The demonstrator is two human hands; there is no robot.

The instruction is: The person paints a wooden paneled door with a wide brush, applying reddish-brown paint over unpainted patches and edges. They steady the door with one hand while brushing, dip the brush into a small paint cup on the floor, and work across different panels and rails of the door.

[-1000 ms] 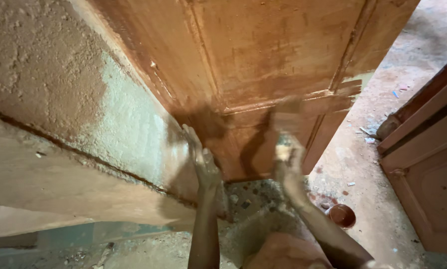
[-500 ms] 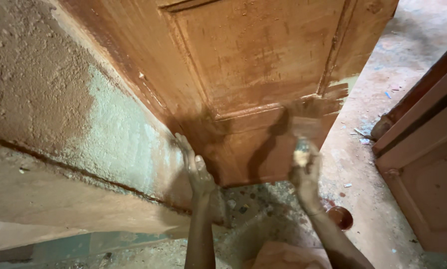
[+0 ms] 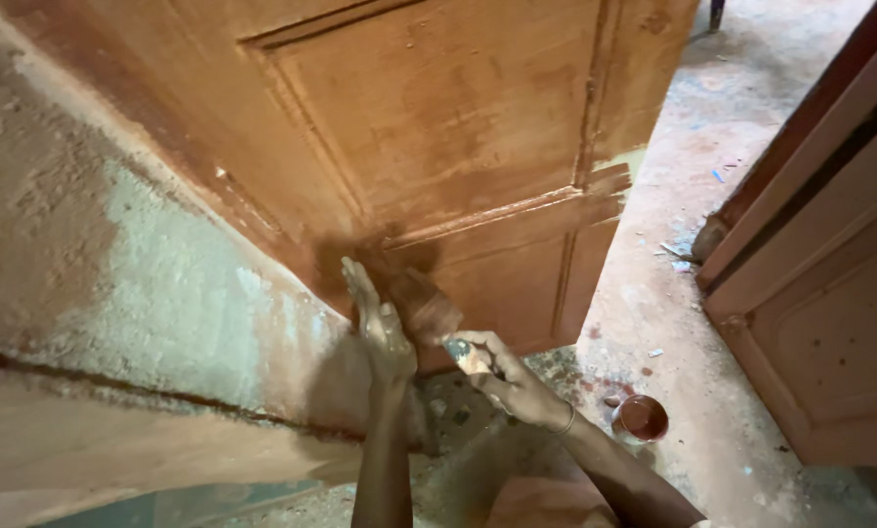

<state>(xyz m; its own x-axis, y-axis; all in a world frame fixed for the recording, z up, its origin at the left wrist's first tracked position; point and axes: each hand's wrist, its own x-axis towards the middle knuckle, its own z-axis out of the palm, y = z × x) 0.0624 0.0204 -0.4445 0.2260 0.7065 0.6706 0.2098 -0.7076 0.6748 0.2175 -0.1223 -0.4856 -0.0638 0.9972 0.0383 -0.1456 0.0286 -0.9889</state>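
Right-hand fingers: curled tight round the handle of a paintbrush [image 3: 436,315]; the right hand [image 3: 502,376] grips it from below, a thin bangle at the wrist.
Paintbrush: its broad head stands just above and left of those fingers, bristles laid against the lower corner of the wooden door [image 3: 438,137], just beside the left hand's fingertips.
Left-hand fingers: straight and held close together, pointing upward; the left hand [image 3: 375,323] lies flat at the door's lower edge, holding nothing. Whether the palm presses the wood or the wall beside it cannot be told.
Door: panelled, coated brown-orange, streaky, with a pale bare patch far up and right of the brush.
Wall [image 3: 115,293]: rough plaster left of the left hand, pale green with brown smears near the door edge.
Paint pot [image 3: 640,418]: small round vessel on the floor, right of and below the right wrist, near but apart from it.
Floor [image 3: 712,196]: dusty concrete with scraps and paint spots, beyond the pot.
Second door [image 3: 830,293]: leaning panel far right, well apart from both hands.
Risk, smearing: the flat left hand may mark fresh paint, being so close to the bristles.
Risk, overrun: bristles at the corner could carry more brown onto the plaster.
Risk, spill: a backward sweep of the right forearm could tip the pot.
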